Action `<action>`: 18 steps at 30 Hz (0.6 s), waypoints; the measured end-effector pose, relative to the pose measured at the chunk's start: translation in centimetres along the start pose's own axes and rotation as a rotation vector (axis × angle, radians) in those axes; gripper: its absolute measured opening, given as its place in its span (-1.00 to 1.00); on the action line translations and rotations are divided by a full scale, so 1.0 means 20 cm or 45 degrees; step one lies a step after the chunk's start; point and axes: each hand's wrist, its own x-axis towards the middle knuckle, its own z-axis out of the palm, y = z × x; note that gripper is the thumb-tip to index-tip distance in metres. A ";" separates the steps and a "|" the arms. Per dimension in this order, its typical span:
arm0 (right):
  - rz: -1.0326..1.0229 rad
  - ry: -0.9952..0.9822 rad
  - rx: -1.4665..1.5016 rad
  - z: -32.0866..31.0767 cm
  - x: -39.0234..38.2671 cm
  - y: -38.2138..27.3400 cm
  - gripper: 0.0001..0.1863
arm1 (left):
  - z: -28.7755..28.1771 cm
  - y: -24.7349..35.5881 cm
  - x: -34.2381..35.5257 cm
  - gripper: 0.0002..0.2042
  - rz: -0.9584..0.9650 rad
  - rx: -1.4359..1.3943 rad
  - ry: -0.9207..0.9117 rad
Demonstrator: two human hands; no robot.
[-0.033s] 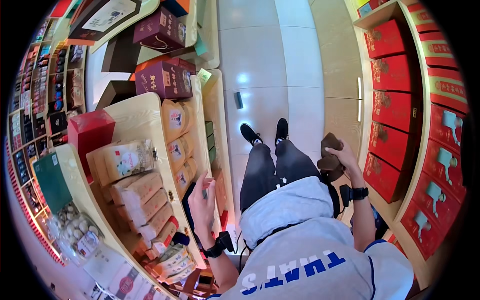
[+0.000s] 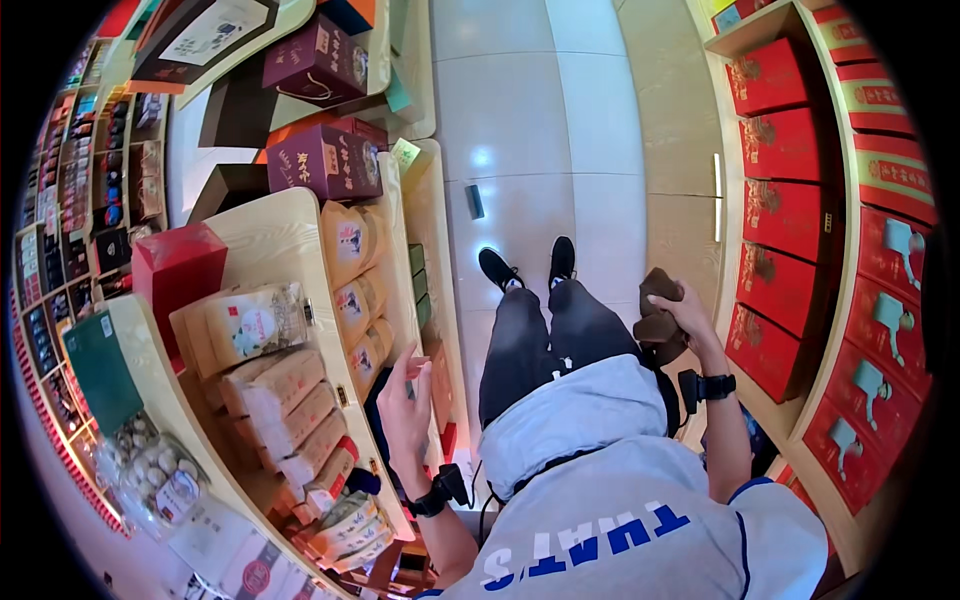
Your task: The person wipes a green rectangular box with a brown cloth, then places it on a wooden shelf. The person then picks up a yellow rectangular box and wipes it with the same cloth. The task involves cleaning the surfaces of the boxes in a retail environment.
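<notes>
My right hand grips a crumpled brown cloth, bunched in the fingers. Cloth sits up off the floor, beside my right leg, on the side of the right shelf. Left hand open, nothing in it, fingers loosely bent, just beside the right edge of the left shelf; can't tell if it touches. Tan bags line that edge, a purple box at the far end. Red boxes fill the right shelf. Small dark object on the floor ahead of my shoes.
</notes>
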 end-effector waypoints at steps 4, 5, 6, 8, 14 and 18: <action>0.031 0.033 -0.123 0.11 0.03 0.07 -0.39 | 0.00 -0.12 0.10 -0.63 0.040 -0.041 -0.070; 0.032 0.025 -0.135 0.14 0.02 0.08 -0.40 | 0.00 -0.15 0.12 -0.63 0.051 -0.069 -0.086; 0.032 0.014 -0.142 0.18 0.01 0.06 -0.40 | 0.00 -0.17 0.15 -0.63 0.058 -0.070 -0.105; 0.064 -0.040 -0.177 0.25 0.01 -0.01 -0.43 | 0.00 -0.23 0.21 -0.63 0.072 -0.070 -0.140; -0.004 0.013 -0.234 0.31 0.14 0.12 -0.50 | 0.07 -0.39 0.41 -0.66 0.012 -0.095 -0.190; 0.018 0.029 -0.177 0.32 0.32 0.20 -0.61 | 0.25 -0.50 0.57 -0.68 -0.038 -0.110 -0.215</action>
